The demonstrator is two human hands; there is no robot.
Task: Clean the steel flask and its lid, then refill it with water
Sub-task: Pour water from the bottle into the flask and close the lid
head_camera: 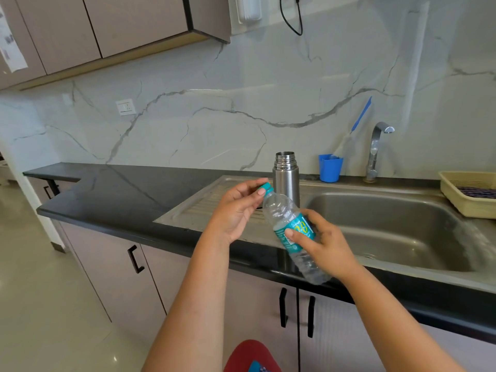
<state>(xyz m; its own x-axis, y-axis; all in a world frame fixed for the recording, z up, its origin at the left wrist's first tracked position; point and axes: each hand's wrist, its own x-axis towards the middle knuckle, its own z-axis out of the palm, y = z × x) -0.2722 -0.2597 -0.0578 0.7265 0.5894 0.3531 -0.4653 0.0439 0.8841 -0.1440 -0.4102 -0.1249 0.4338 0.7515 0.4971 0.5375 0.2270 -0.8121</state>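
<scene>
The steel flask (286,178) stands upright and open, without its lid, on the draining board of the sink (389,226), just behind the two hands. The right hand (320,244) grips a plastic water bottle (291,232) around its label, fingers curled on the body. The bottle is tilted: its long axis runs from the base, low and near the person, up and to the left toward the flask. The left hand (237,208) pinches the teal cap (266,188) at the top of the bottle with thumb and fingertips. The cap seems to sit on the neck, so I judge the step is unscrewing it before pouring. The mouth of the flask lies just beyond and slightly right of the cap, higher than it, so the bottle must rise and tip that way. The lid of the flask I cannot find in view.
</scene>
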